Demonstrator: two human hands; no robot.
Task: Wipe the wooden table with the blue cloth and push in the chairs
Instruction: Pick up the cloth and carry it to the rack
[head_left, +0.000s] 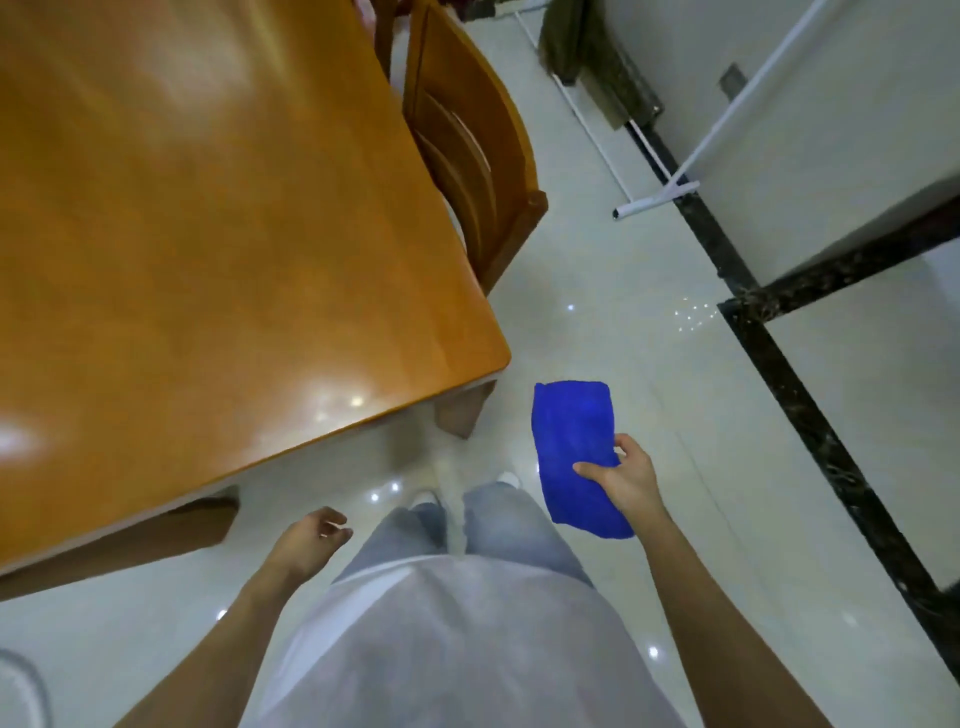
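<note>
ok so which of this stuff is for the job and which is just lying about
For the job: folded blue cloth in the right hand; glossy orange wooden table; slat-backed wooden chair.
Lying about: white pole stand; dark green fabric.

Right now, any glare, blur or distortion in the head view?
Head view: glare patches on the table and spot reflections on the floor; wide-angle bending of straight lines; left hand and shirt blurred; cloth and right hand sharper.
</note>
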